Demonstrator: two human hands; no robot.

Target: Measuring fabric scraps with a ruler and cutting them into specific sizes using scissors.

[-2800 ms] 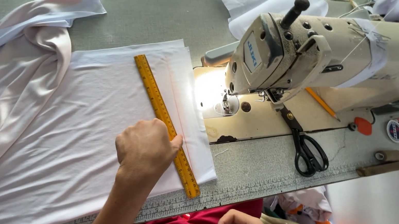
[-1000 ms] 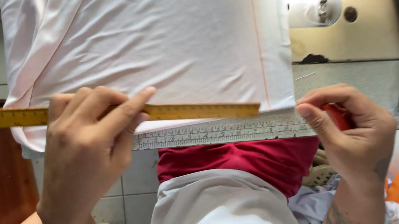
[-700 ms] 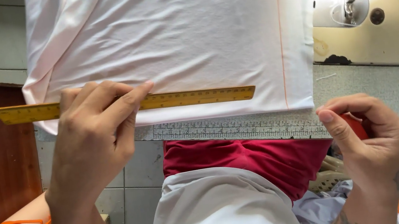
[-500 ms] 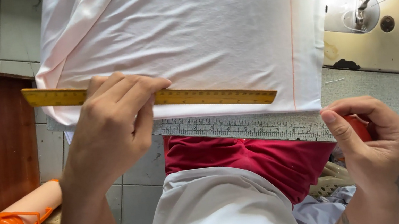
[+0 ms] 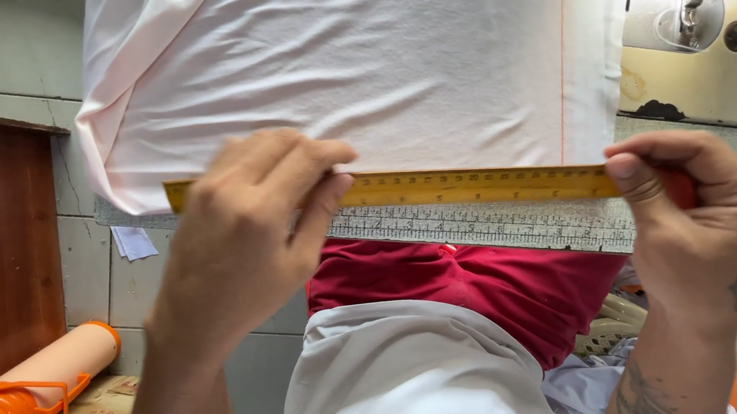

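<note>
Both hands (image 5: pixel 242 229) (fingers (image 5: pixel 647 173) too) on ruler (image 5: pixel 471 185)

**Both hands raised at the table's near edge**

The left hand (image 5: pixel 242 229) is held palm down, fingers curled and pressed flat, forearm angled up from below. The right hand (image 5: pixel 701 213) is closed in a pinch, thumb forward, tattooed forearm upright.

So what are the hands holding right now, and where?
The left hand presses the yellow ruler near its left end; the right hand touches its right end.
</note>
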